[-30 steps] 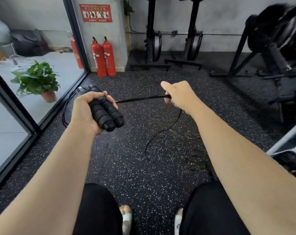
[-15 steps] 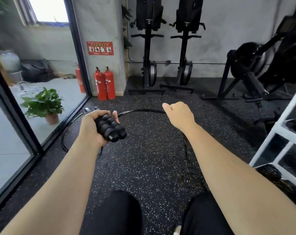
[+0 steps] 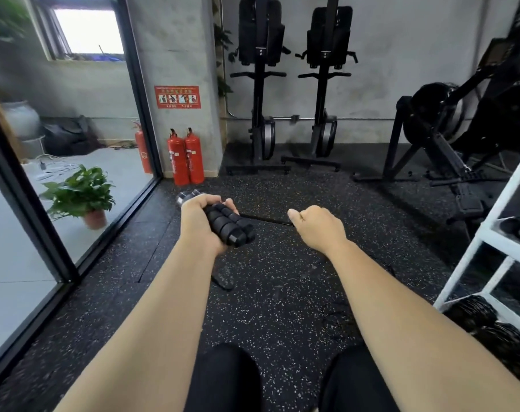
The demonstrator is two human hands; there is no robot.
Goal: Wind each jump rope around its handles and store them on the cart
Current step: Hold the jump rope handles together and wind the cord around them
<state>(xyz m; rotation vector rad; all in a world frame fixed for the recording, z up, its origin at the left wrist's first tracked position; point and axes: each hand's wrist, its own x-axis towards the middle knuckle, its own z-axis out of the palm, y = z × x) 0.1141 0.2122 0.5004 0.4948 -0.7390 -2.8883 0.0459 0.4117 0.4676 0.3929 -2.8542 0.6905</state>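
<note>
The black floor (image 3: pixel 282 307) with little white specks fills most of the room. A big glass wall (image 3: pixel 29 233) stands on the left. Two tall black machines (image 3: pixel 261 84) lean at the back wall, and another black machine (image 3: pixel 449 120) sits to the right.

The white cart (image 3: pixel 491 239) is at the right edge. Dark round things lie on its shelves, too blurry to name.

A green plant (image 3: pixel 80 194) in a pot sits behind the glass. Two red fire extinguishers (image 3: pixel 186 156) stand by the gray post. Above them hangs a red sign (image 3: pixel 178 97) with four small pictures. Its words are too small to read.

The left hand (image 3: pixel 199 224) grips both black handles (image 3: pixel 229 226) side by side. The thin black jump rope (image 3: pixel 267 220) runs tight from the handles to the right hand (image 3: pixel 318 227), which is curled around it. More rope lies loose on the floor below the hands.
</note>
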